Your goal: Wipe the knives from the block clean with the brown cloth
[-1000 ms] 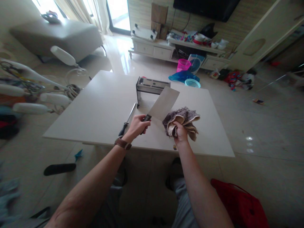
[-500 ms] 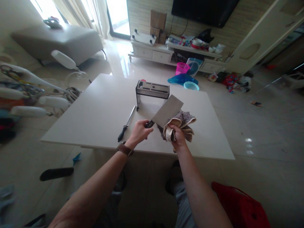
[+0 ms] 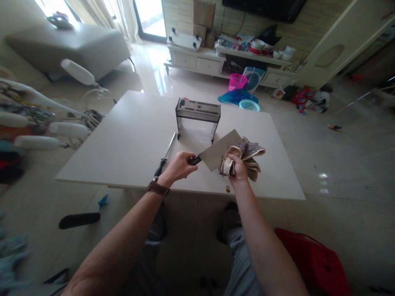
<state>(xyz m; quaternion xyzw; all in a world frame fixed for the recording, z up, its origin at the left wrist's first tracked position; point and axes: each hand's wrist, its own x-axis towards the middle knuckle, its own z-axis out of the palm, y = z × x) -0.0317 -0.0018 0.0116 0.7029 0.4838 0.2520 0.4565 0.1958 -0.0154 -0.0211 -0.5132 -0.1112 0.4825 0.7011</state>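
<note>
My left hand is closed round the black handle of a cleaver, whose broad blade points up and to the right over the table. A bunched brown and cream cloth is gripped in my right hand, and it covers the far end of the blade. Left of the cleaver, a honing rod with a black handle lies on the table, partly hidden behind my left wrist. Beyond the blade stands an upright knife block with a slotted dark top and clear sides.
The white table spans the middle of the view. White-armed lamp-like parts and cables crowd its left side. A pink basket and a light blue basket stand on the floor beyond. A red bag lies at lower right.
My right hand and the cloth have moved right and slightly up toward the blade's far end. The cleaver has tilted flatter. The whole view has shifted a little.
</note>
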